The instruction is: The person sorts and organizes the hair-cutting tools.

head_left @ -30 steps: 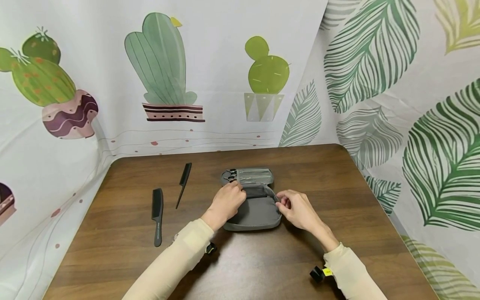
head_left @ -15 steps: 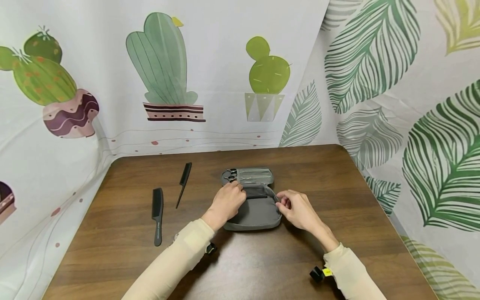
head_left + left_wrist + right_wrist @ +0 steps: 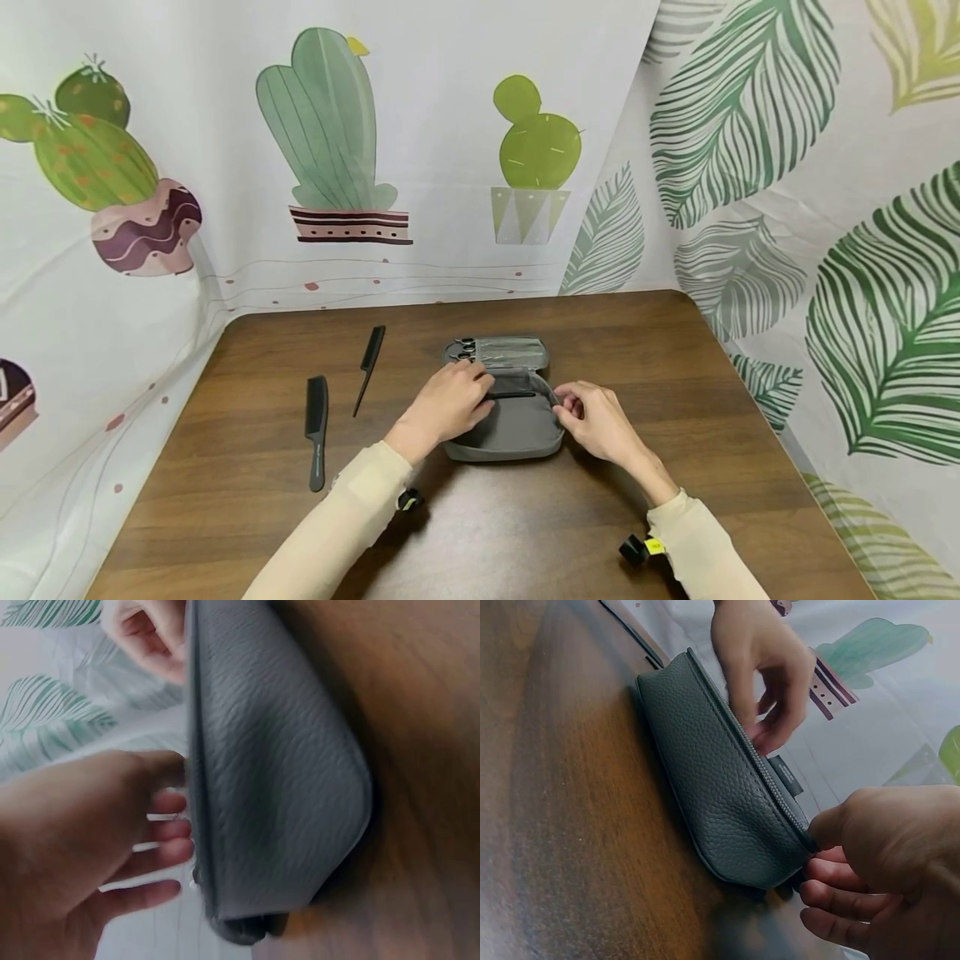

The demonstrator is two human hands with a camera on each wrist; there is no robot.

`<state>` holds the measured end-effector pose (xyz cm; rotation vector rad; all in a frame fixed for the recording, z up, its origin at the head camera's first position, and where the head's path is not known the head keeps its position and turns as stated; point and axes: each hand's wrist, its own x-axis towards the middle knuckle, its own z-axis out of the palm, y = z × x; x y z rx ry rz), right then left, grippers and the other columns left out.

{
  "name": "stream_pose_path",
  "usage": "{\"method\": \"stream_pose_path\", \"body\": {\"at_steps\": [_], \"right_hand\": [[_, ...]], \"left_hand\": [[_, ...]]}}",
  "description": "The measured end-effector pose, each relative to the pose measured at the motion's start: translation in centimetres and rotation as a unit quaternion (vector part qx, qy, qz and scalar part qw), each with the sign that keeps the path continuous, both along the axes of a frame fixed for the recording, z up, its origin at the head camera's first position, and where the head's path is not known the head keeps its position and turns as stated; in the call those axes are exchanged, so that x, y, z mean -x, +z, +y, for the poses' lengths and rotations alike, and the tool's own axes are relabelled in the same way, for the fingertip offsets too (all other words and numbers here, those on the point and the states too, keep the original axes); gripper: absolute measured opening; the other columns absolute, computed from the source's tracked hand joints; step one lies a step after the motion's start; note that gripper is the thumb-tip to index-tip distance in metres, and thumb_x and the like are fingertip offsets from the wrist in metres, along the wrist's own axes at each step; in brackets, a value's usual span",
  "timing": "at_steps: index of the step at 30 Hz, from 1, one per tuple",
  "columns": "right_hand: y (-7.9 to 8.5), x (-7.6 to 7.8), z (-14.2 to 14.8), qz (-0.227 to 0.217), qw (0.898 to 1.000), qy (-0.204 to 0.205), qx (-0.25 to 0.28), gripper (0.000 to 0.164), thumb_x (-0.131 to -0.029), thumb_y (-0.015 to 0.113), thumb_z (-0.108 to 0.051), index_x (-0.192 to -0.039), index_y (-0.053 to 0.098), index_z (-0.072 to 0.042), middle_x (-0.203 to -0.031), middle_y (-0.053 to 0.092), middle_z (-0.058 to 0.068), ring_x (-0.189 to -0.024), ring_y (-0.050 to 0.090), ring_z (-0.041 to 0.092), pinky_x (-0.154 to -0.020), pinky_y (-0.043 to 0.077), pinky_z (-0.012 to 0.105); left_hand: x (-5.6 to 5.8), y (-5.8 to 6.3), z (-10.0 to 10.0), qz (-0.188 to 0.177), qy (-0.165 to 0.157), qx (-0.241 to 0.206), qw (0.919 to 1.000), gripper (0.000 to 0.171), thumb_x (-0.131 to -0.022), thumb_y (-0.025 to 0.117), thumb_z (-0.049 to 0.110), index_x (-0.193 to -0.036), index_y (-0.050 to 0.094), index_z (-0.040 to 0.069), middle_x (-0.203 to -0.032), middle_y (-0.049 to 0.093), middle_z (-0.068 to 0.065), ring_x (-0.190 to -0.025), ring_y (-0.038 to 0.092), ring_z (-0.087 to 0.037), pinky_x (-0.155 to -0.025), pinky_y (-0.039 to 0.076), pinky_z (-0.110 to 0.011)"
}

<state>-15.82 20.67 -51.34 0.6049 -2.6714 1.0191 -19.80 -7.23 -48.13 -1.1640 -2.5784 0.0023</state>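
Observation:
A grey zippered case [image 3: 513, 429] lies unfolded on the table, its lid laid back and its lower compartment facing up. Inside, along the compartment's far side, lies a slim black bar-shaped thing [image 3: 517, 394]; its kind is unclear. My left hand [image 3: 446, 400] hovers over the case's left rim, fingers loosely extended and apart, with nothing seen in them. At the right rim, my right hand [image 3: 600, 421] pinches the case's edge between thumb and fingers, as the right wrist view also shows. Scissors [image 3: 465, 346] with dark handles sit in the lid, beside a clear pocket [image 3: 512, 352].
Left of the case, a wide black comb [image 3: 316, 433] and a thin tail comb [image 3: 368, 371] lie on the brown wooden table [image 3: 517, 533]. Printed curtains [image 3: 442, 125] hang behind the table's far edge and along its right side.
My left hand has drawn back slightly to the left and its fingers have loosened. The black bar shows more plainly inside the case. My right hand stays at the rim.

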Motion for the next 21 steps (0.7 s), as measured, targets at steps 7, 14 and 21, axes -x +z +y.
{"method": "stream_pose_path", "body": {"at_steps": [7,14,21], "right_hand": [[0.1,0.0,0.0,-0.007,1.000,0.000,0.003,0.019,-0.089,0.075,-0.008,-0.105,0.076,0.001,-0.079,0.063,-0.003,-0.068,0.059,0.009,-0.060,0.052,0.024],[0.2,-0.1,-0.1,-0.003,1.000,-0.001,0.010,0.019,-0.088,0.076,-0.007,-0.104,0.076,0.002,-0.078,0.064,-0.001,-0.068,0.058,0.009,-0.060,0.051,0.025],[0.1,-0.1,0.0,-0.002,1.000,-0.002,0.009,0.018,-0.088,0.076,-0.008,-0.103,0.076,0.001,-0.078,0.063,-0.002,-0.067,0.058,0.008,-0.060,0.051,0.024]], "left_hand": [[0.3,1.5,-2.5,0.018,-0.011,-0.102,0.9945,0.057,-0.097,0.069,0.039,-0.142,0.059,0.006,-0.139,0.058,-0.014,-0.127,0.051,-0.032,-0.104,0.046,-0.050],[0.5,1.8,-6.0,0.005,0.040,-0.156,0.9870,0.074,-0.095,0.068,0.045,-0.155,0.046,0.007,-0.154,0.045,-0.014,-0.144,0.033,-0.033,-0.116,0.030,-0.055],[0.5,0.9,-9.8,-0.008,0.104,-0.185,0.9773,0.081,-0.092,0.071,0.046,-0.158,0.043,0.007,-0.153,0.044,-0.018,-0.143,0.033,-0.038,-0.114,0.031,-0.060]]}}
